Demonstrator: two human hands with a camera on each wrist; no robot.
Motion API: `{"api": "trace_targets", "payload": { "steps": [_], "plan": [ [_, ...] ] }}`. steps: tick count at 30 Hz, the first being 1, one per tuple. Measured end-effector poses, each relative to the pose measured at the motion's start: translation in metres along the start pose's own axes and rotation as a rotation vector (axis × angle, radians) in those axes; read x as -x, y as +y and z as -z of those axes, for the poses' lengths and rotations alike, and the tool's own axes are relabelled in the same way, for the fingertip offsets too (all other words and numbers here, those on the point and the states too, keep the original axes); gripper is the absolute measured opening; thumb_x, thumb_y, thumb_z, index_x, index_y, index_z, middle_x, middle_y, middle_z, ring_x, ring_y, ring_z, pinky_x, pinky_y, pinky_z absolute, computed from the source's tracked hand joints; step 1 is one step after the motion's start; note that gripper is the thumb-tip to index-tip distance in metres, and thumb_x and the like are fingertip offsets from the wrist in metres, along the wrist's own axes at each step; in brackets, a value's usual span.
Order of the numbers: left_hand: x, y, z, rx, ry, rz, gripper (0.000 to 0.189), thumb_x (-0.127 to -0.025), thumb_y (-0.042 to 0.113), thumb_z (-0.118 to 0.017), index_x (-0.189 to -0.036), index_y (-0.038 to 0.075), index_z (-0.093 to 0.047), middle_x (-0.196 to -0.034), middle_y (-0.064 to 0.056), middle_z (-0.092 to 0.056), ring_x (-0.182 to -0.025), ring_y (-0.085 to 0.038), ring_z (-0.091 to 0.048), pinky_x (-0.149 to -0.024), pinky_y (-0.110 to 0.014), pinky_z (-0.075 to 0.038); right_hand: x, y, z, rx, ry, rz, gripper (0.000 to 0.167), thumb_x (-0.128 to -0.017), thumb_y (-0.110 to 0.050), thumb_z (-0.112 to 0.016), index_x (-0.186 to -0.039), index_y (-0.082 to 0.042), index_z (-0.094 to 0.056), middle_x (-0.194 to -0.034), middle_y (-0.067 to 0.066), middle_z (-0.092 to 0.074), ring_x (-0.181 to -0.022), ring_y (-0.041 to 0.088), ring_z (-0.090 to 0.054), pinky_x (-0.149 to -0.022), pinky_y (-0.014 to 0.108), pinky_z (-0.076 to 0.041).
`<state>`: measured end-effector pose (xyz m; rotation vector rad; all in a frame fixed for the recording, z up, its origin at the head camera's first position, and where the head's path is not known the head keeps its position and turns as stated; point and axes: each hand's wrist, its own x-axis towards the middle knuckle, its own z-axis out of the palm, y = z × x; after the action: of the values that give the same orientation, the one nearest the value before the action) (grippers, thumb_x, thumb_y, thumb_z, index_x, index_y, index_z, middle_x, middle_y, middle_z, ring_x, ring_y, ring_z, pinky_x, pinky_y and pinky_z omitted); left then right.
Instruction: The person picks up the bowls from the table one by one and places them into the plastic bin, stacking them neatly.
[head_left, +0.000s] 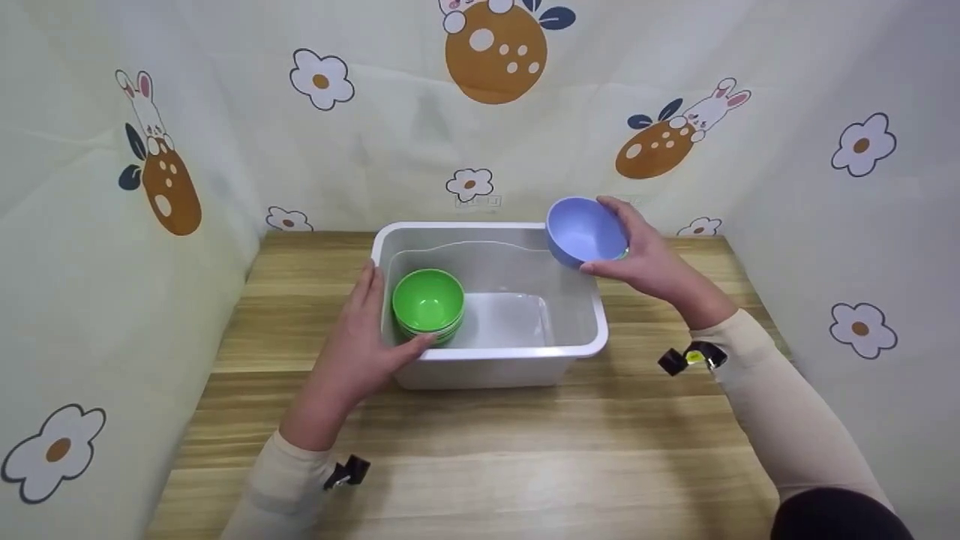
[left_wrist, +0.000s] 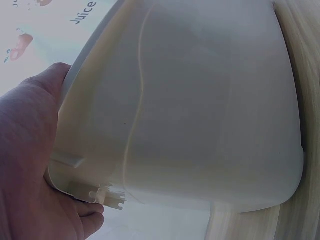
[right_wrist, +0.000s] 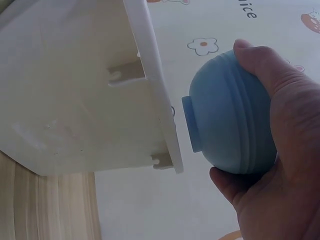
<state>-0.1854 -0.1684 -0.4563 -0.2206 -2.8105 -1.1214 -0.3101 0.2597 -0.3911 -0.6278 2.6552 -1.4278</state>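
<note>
My right hand point(head_left: 651, 259) grips a blue bowl point(head_left: 585, 231) at the white plastic bin's back right corner, thumb and fingers on opposite sides of it. The bowl's mouth is tipped toward the head camera. From the right wrist, the bowl's foot point(right_wrist: 191, 124) faces the bin's outer wall, with ridges circling the bowl near its rim. At the bin's front left corner, my left hand point(head_left: 358, 349) holds the bin's rim point(head_left: 491, 352); the left wrist view has fingertips point(left_wrist: 92, 222) beneath the rim. Inside the bin, against its left wall, stands a stack of green bowls point(head_left: 429, 300).
The bin stands on a wood-grain table point(head_left: 480, 465). A pale cloth point(head_left: 382, 150) printed with rabbits and flowers rises behind the table and along both sides. Small dark devices are strapped near both wrists.
</note>
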Motion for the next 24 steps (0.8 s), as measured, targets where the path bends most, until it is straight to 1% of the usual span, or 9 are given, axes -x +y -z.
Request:
{"api": "trace_targets", "payload": {
  "steps": [4, 9, 14, 20, 24],
  "plan": [
    [0.0, 0.0, 0.0, 0.002, 0.003, -0.001, 0.141, -0.083, 0.087, -0.075, -0.177, 0.003, -0.013, -0.185, -0.017, -0.008, -0.169, -0.041, -0.015, -0.129, -0.066, -0.027, -0.003, -0.002, -0.005, 0.007, -0.018, 0.007, 0.112, -0.085, -0.03, -0.099, -0.171, -0.007, -0.031, -0.171, 0.016, -0.04, -0.146, 0.041, -0.047, -0.121, 0.062, -0.044],
    [0.0, 0.0, 0.0, 0.0, 0.002, -0.006, 0.139, -0.084, 0.085, -0.076, -0.177, 0.003, -0.013, -0.185, -0.017, -0.007, -0.168, -0.041, -0.015, -0.13, -0.066, -0.026, -0.006, -0.006, -0.01, 0.05, -0.046, 0.012, 0.114, -0.083, -0.036, -0.1, -0.171, -0.009, -0.032, -0.169, 0.016, -0.043, -0.145, 0.041, -0.05, -0.117, 0.062, -0.048],
    [-0.001, 0.0, 0.001, -0.006, -0.005, -0.004, 0.138, -0.085, 0.082, -0.078, -0.177, 0.002, -0.014, -0.185, -0.015, -0.007, -0.168, -0.041, -0.015, -0.131, -0.064, -0.025, -0.011, -0.013, -0.016, 0.081, -0.067, 0.034, 0.114, -0.082, -0.034, -0.101, -0.17, -0.008, -0.034, -0.167, 0.018, -0.044, -0.143, 0.04, -0.051, -0.118, 0.06, -0.047],
    [-0.001, 0.001, 0.0, -0.008, -0.015, 0.013, 0.14, -0.084, 0.085, -0.076, -0.177, 0.003, -0.013, -0.185, -0.015, -0.006, -0.168, -0.041, -0.014, -0.13, -0.066, -0.025, -0.018, -0.021, -0.023, 0.11, -0.127, 0.051, 0.114, -0.082, -0.039, -0.1, -0.17, -0.009, -0.033, -0.166, 0.016, -0.044, -0.144, 0.038, -0.051, -0.118, 0.059, -0.047],
    [-0.001, 0.001, 0.0, -0.006, -0.017, 0.016, 0.139, -0.084, 0.085, -0.076, -0.177, 0.003, -0.012, -0.185, -0.014, -0.005, -0.168, -0.042, -0.015, -0.13, -0.067, -0.025, -0.02, -0.024, -0.027, 0.117, -0.154, 0.06, 0.115, -0.082, -0.039, -0.1, -0.17, -0.008, -0.033, -0.166, 0.015, -0.044, -0.144, 0.037, -0.051, -0.118, 0.059, -0.048]
  ]
}}
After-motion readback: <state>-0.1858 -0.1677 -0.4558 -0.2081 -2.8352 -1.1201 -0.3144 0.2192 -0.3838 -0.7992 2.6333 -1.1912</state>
